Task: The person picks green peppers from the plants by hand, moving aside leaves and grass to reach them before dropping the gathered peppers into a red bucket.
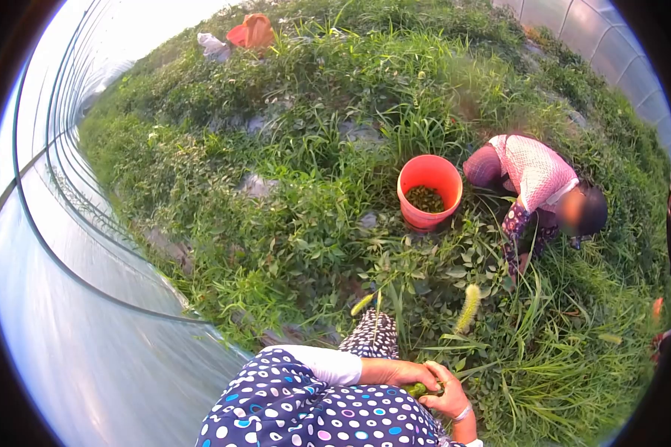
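My left hand [406, 372] reaches in from a white sleeve, and its fingers meet those of my right hand [449, 395], which has a bracelet at the wrist. Both hands are closed around a few small green pods [417, 390] that look like peppers; the fingers hide part of them. They are held low in front of my polka-dot apron [328, 410], just over the leafy plants [425, 294]. Further off stands a red bucket [430, 173], partly filled with green pods [425, 199].
A co-worker [533, 167] bends over the plants to the right of the bucket, hands down in the leaves. Tall grass and seed heads [468, 309] rise close by. A plastic greenhouse wall [112, 298] runs along the left. An orange-red container [252, 33] stands far back.
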Tool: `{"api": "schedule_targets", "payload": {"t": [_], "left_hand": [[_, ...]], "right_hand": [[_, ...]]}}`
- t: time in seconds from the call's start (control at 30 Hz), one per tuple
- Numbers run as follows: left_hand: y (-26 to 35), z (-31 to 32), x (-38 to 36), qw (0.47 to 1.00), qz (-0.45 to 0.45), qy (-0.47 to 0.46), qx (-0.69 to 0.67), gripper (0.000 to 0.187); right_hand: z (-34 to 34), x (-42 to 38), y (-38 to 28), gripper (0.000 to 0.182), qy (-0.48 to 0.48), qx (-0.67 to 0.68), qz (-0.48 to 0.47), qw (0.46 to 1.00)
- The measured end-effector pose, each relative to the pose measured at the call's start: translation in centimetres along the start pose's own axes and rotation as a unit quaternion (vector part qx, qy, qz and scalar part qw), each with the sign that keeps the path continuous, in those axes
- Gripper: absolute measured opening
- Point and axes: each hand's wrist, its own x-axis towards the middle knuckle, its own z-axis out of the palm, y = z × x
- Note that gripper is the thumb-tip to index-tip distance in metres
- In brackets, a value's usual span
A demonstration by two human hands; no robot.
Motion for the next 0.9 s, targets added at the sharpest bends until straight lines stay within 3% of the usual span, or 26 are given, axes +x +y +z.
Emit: {"api": "schedule_targets", "payload": {"t": [0.07, 0.1, 0.13, 0.23, 0.3, 0.43, 0.53, 0.6, 0.67, 0.8, 0.9], "left_hand": [[2.4, 2.1, -2.4, 1.0, 0.023, -0.014, 0.008, 0.017], [3.2, 2.9, -3.2, 0.998, 0.058, -0.032, 0.025, 0.021], [2.2, 1.7, -2.4, 0.997, 0.059, -0.032, 0.024, 0.021], [0.1, -1.0, -0.6, 0.999, 0.003, -0.041, 0.029, 0.027], [0.0, -1.0, -0.6, 0.999, -0.03, 0.009, 0.01, 0.033], [-0.2, -1.4, -0.7, 0.999, -0.025, 0.001, 0.026, 0.032], [-0.8, -1.9, -0.5, 0.999, -0.005, -0.003, 0.044, 0.031], [-0.6, -1.9, -0.8, 0.999, -0.026, 0.014, 0.027, 0.029], [-0.4, -1.4, -0.8, 0.994, -0.027, 0.101, 0.043, 0.029], [-0.4, -1.4, -0.8, 0.998, -0.048, 0.03, -0.028, 0.025], [-0.9, -2.5, -0.6, 0.998, -0.069, -0.002, -0.008, 0.026]], "right_hand": [[0.0, -0.4, 0.3, 0.078, -0.001, 0.302, 0.078, 0.95], [0.0, -0.3, -0.2, 0.058, 0.031, 0.386, 0.047, 0.921], [0.1, -0.3, 0.0, 0.058, 0.03, 0.386, 0.047, 0.921], [0.4, -0.3, 1.7, 0.033, 0.163, 0.341, 0.082, 0.922], [0.5, -0.3, 2.8, 0.032, 0.189, 0.311, 0.098, 0.927], [0.8, -0.1, 3.5, 0.029, 0.257, 0.202, 0.113, 0.938], [0.3, 0.0, 2.7, 0.027, 0.286, 0.283, 0.146, 0.904], [-0.1, -0.1, 3.2, 0.026, 0.279, 0.275, 0.173, 0.904], [0.0, -0.5, 3.8, 0.026, 0.254, 0.262, 0.12, 0.923], [-0.2, -0.7, 2.5, 0.04, 0.046, 0.195, 0.059, 0.978], [-0.3, -1.4, 2.3, 0.043, 0.022, 0.328, 0.104, 0.938]]}}
